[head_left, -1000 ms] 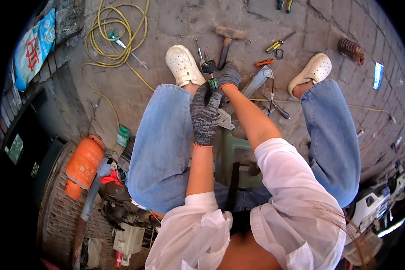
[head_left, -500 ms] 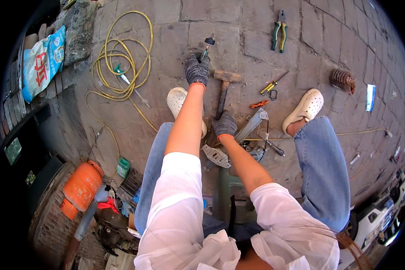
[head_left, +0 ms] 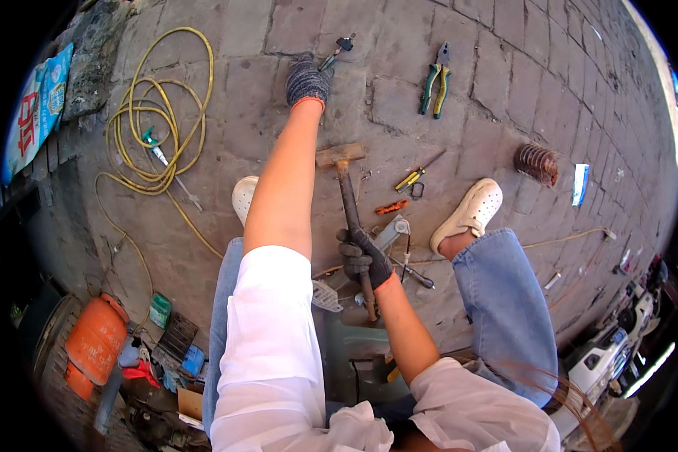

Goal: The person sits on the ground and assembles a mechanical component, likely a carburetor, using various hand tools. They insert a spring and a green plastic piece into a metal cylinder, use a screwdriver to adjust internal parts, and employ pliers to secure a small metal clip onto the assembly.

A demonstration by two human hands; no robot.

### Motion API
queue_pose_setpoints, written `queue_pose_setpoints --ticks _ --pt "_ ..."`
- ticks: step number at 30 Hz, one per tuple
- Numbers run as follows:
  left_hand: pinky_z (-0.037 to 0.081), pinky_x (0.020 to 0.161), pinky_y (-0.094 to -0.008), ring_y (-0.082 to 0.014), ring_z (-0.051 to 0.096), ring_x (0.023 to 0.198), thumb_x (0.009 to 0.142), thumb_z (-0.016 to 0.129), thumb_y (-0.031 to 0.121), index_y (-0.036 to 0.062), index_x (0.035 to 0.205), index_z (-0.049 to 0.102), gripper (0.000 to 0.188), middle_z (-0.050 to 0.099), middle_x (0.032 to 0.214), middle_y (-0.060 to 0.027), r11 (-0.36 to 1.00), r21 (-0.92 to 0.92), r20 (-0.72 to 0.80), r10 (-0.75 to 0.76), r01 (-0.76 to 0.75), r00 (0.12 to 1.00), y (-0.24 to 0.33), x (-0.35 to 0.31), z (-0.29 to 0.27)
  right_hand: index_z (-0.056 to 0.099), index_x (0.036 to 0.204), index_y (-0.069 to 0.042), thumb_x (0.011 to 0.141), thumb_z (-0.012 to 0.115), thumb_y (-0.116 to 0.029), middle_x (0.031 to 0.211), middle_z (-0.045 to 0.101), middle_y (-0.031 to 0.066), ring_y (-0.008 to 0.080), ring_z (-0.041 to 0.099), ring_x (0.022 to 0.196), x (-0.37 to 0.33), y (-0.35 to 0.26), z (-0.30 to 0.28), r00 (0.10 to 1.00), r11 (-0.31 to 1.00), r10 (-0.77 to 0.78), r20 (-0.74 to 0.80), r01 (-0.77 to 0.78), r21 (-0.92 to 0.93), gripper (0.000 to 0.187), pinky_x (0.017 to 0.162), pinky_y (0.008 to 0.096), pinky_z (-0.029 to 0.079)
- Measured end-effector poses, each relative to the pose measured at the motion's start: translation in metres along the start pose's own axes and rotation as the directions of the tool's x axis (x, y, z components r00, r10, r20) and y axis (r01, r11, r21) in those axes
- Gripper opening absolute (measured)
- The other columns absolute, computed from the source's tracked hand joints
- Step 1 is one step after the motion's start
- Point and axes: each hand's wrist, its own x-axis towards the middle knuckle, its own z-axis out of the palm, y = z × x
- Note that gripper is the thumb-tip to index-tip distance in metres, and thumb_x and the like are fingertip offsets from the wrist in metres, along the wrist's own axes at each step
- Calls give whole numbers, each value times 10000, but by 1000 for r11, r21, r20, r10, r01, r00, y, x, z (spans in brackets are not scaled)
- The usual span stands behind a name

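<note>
Head view: near, my right hand clamps the hammer; far, my left hand grips a black-ended part, best held steady.

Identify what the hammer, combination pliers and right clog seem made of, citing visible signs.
Hammer: head perhaps rusted steel, dull brown; handle unclear. Combination pliers: likely steel, dull grey nose; grips perhaps plastic, green and yellow. Right clog: probably moulded foam, matte cream, pierced with holes.

Head-worn fisheye, facing down, wide view
</note>
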Motion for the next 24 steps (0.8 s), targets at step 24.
queue_pose_setpoints --ticks 24 --pt "480 636 -433 -310 605 690 831 501 349 82 784 597 287 615 807 -159 986 133 134 86 -104 987 -162 -246 -104 509 831 -31 906 458 -383 551 440 10 80 398 439 18 -26 297 -63 -761 -578 813 401 -510 363 363 226 264"
